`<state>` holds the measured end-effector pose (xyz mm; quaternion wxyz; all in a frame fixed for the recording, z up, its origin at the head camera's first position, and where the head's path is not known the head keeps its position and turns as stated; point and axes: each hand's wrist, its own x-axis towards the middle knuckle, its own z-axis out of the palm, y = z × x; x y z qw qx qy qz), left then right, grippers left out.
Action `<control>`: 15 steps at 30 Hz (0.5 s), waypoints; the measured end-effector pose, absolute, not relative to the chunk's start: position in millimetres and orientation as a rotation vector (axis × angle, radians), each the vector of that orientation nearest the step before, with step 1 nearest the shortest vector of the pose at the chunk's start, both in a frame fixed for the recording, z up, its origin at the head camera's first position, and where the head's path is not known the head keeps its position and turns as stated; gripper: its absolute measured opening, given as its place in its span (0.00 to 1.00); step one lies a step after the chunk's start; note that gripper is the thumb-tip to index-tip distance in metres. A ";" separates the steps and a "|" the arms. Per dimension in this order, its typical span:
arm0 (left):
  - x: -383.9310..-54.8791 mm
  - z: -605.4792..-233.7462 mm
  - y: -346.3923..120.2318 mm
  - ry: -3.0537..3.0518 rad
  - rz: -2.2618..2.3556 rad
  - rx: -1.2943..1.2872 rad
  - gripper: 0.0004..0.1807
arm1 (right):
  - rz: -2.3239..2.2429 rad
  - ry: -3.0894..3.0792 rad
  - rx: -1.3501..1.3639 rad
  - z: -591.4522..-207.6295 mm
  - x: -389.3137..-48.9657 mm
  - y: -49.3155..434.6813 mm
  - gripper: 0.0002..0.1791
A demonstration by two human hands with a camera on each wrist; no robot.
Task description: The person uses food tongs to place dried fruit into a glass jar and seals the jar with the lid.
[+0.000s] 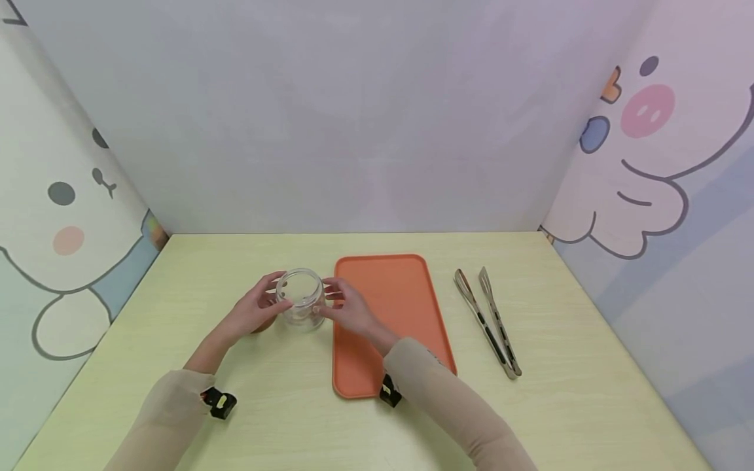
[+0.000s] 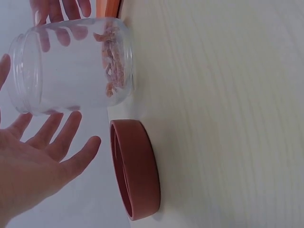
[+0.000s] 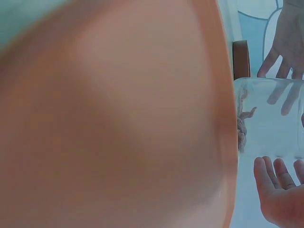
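Observation:
A clear, wide-mouthed jar (image 1: 302, 315) stands upright on the table without a lid, just left of the orange tray. Pinkish-brown curled shapes (image 2: 114, 66) show through its bottom. My left hand (image 1: 253, 311) is at the jar's left side, thumb near the rim, fingers loosely spread with their tips right at the wall. On the opposite side my right hand (image 1: 353, 313) has its relaxed fingertips close against the glass-like wall. A reddish-brown round lid (image 2: 142, 171) lies on the table beside the jar, mostly hidden under my left hand in the head view.
The orange rectangular tray (image 1: 389, 281) lies at the middle of the table, under my right forearm. To its right lie metal tongs (image 1: 491, 327) with black grips, arms spread apart. A pale curtain (image 1: 353, 131) hangs behind the table, with cartoon-printed panels (image 1: 648, 163) at the sides.

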<state>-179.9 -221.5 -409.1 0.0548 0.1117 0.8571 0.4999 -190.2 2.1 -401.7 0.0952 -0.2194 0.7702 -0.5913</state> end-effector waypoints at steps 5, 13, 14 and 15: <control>-180.3 -409.8 -222.0 2.591 1.529 0.339 0.37 | -1.737 2.309 -0.653 -407.0 -192.2 0.1 0.28; -179.4 -409.5 -224.7 2.570 1.543 0.363 0.35 | -1.553 2.453 -0.668 -422.0 -205.2 -3.1 0.31; -178.9 -408.8 -225.2 2.570 1.544 0.360 0.34 | -1.537 2.463 -0.674 -421.9 -206.0 -3.2 0.31; -178.6 -408.3 -226.0 2.572 1.544 0.354 0.34 | -1.522 2.469 -0.676 -421.6 -206.4 -3.0 0.31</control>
